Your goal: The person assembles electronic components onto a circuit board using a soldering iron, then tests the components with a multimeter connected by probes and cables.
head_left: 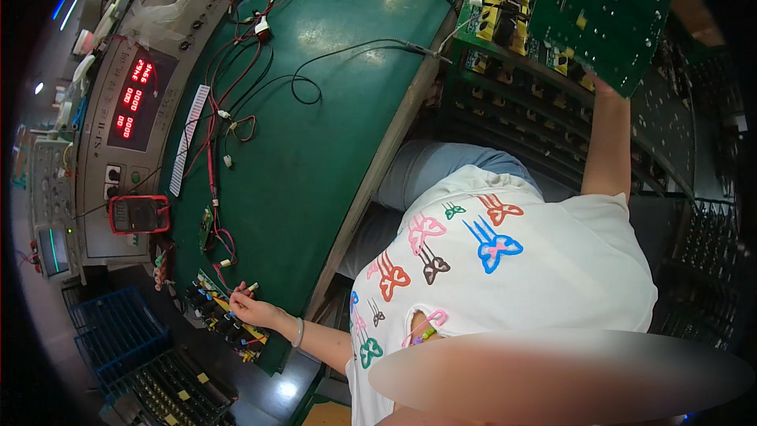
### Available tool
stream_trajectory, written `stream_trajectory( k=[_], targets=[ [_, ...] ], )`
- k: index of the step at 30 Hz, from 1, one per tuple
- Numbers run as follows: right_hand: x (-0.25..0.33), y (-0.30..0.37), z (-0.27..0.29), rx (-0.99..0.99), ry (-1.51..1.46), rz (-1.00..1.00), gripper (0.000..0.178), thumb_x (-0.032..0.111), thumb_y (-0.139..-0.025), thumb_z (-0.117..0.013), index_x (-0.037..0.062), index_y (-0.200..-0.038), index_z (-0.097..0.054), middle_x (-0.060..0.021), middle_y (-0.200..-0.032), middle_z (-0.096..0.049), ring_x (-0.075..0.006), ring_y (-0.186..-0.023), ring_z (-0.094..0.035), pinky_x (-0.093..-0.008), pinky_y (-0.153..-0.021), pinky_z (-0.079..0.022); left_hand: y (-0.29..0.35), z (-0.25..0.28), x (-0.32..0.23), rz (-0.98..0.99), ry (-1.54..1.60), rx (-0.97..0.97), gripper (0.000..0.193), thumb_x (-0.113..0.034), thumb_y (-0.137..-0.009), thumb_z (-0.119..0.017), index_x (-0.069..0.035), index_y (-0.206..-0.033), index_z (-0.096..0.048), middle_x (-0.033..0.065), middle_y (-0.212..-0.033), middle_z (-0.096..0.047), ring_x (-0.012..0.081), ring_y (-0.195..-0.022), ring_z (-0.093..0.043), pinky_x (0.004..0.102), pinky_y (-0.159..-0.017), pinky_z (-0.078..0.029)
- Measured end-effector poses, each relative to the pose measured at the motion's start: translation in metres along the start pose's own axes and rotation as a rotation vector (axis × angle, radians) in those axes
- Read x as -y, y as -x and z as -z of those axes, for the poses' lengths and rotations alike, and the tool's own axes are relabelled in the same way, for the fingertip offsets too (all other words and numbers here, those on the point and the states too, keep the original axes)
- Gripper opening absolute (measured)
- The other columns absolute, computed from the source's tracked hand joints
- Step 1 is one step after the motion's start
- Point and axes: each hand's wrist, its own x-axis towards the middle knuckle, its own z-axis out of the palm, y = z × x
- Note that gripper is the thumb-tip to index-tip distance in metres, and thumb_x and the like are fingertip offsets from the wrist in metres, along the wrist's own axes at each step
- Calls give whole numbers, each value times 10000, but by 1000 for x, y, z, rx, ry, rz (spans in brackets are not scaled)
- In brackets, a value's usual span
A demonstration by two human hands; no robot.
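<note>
A circuit board with dark components lies at the table's seven o'clock edge, flat so its top can be reached; the left hand rests on it, fingers pinching a small clip lead. At one o'clock the right hand grips a large green board by its lower edge, lifted at the rack. Red wires run toward the meter panel.

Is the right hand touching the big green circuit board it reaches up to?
Touching. The head view shows the right hand raised against the lower edge of the green circuit board, its fingers hidden behind the board with no gap showing.
</note>
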Motion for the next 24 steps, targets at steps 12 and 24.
stream_trajectory(
  k=[12, 24],
  targets=[
    [-26, -46, -65, -171, 47, 225, 433, 144, -896, -660, -8, -1290, -566, -78, -1201, -634, -168, -1044, -617, -303, -924, -471, 2, 6, 6, -33, -10, -6, 275, -231, -1036, -475, 20, -1052, -587, 98, -982, -683, 110, -778, -573, 247, -703, -464],
    [101, 6, 66, -677, 657, 582, 387, 175, -901, -669, -27, -1227, -617, -94, -1139, -666, -215, -1014, -642, -334, -918, -483, 2, 6, 1, -5, -72, -26, 301, -237, -1043, -450, 33, -1064, -582, 109, -988, -683, 140, -805, -584, 257, -728, -457]
  ],
)
